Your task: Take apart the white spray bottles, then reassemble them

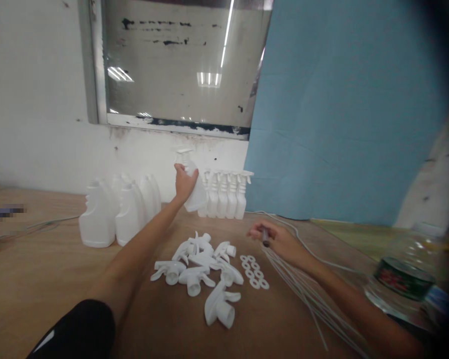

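My left hand (184, 184) is wrapped round a white spray bottle (196, 198) with a trigger head on top. The bottle leans, next to the left end of a row of several upright spray bottles (232, 197). My right hand (282, 243) has a short dark cylinder (265, 236) in its curled fingers; its exact kind is unclear. Below that hand lie thin clear tubes (299, 289) and several white ring washers (252, 269). A pile of loose white trigger heads (202, 262) lies on the wooden table between my forearms.
Several uncapped white bottles (97, 219) stand at the back left. A large clear plastic bottle (404, 274) with a green label is at the right. A white cable (297, 234) runs across the table (164, 329). Behind are a wall, a window and a blue sheet (340, 109).
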A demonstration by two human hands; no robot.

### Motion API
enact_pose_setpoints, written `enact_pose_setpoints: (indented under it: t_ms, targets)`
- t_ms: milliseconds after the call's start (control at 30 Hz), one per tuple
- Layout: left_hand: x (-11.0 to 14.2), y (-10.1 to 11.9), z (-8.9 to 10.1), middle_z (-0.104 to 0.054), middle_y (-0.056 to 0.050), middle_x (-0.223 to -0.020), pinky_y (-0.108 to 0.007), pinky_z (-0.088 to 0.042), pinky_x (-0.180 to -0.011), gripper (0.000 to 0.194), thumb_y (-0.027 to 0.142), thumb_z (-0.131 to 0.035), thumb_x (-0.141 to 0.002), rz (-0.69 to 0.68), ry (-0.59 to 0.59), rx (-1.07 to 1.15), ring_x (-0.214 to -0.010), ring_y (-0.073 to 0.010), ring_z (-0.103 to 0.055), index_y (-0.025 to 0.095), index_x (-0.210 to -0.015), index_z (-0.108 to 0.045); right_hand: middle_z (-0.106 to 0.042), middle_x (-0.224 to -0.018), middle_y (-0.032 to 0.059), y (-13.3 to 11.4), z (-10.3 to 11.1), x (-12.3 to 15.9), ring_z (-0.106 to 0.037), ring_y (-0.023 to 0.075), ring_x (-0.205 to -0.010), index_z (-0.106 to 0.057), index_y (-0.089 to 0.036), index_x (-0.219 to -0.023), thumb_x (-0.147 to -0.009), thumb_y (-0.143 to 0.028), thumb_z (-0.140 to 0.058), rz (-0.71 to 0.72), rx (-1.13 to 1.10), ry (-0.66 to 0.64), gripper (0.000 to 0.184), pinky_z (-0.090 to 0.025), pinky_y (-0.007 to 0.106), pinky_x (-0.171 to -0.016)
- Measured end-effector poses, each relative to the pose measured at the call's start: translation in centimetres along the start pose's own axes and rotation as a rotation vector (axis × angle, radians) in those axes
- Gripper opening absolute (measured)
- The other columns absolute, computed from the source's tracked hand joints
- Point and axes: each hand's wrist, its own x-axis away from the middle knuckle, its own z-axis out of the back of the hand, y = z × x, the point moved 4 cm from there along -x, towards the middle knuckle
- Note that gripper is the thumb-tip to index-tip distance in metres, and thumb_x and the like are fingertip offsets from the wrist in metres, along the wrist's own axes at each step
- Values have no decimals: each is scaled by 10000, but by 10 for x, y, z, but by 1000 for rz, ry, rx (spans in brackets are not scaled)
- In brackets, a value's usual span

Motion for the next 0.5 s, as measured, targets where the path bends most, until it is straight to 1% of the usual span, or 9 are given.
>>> enact_pose_setpoints:
  t_ms: [67, 133, 233, 267, 300, 333, 400, 467, 500]
  targets:
    - [11, 26, 5, -587, -49, -1069, -372, -519, -842, 360, 300, -681, -876, -86, -72, 65, -915, -183, -618, 170, -1158, -498, -669, -787, 41, -21, 1, -14, -587, 175, -707, -614, -183, -818, -829, -522, -650, 29, -100, 15, 340, -438, 305, -671]
    - [30, 54, 11, -545, 2, -974, -320, -495, -837, 389, 288, -713, -827, -181, -180, 130, -856, -146, -608, 212, -1073, -421, -626, -712, 6, -42, 3, -27, -545, 150, -635, -624, -184, -879, -800, -528, -691, 73, -164, 94, 359, -423, 287, -623]
    - [66, 93, 24, -502, 45, -874, -270, -476, -754, 417, 345, -719, -789, -326, -391, 193, -768, -125, -589, 244, -973, -358, -514, -620, -54, -70, 8, -42, -439, 119, -536, -639, -198, -1044, -758, -539, -748, 136, -269, 236, 458, -360, 257, -529]
    - [78, 105, 30, -494, 54, -837, -263, -463, -707, 442, 368, -734, -764, -367, -459, 200, -726, -124, -576, 247, -956, -356, -495, -619, -59, -77, 8, -45, -422, 114, -528, -642, -205, -1055, -739, -543, -767, 150, -334, 259, 479, -348, 251, -514]
    - [89, 114, 36, -486, 62, -799, -259, -447, -662, 456, 393, -742, -749, -402, -520, 203, -683, -124, -560, 249, -949, -358, -493, -629, -56, -83, 7, -46, -420, 111, -531, -652, -208, -1022, -716, -547, -789, 159, -408, 264, 477, -345, 246, -505]
    - [99, 122, 41, -476, 66, -769, -264, -429, -631, 458, 412, -733, -751, -435, -584, 202, -651, -128, -544, 250, -950, -354, -499, -644, -50, -87, 6, -47, -429, 111, -540, -659, -208, -963, -688, -546, -812, 165, -485, 259, 463, -349, 244, -503]
    - [112, 132, 51, -477, 56, -759, -285, -415, -617, 447, 438, -699, -774, -471, -670, 185, -638, -142, -536, 248, -957, -338, -530, -684, -32, -92, 2, -45, -451, 114, -564, -660, -202, -852, -639, -541, -848, 173, -625, 222, 443, -366, 243, -505]
    - [120, 135, 59, -499, 39, -770, -305, -416, -617, 441, 453, -676, -789, -476, -723, 145, -647, -159, -545, 246, -968, -330, -562, -714, -19, -93, -3, -42, -471, 119, -580, -668, -199, -831, -617, -526, -866, 165, -706, 175, 438, -387, 245, -513]
    - [122, 134, 62, -515, 31, -772, -313, -418, -610, 455, 473, -678, -786, -465, -740, 119, -647, -167, -552, 245, -977, -334, -569, -716, -19, -92, -6, -40, -479, 121, -584, -671, -199, -832, -605, -514, -875, 156, -726, 171, 439, -396, 244, -515]
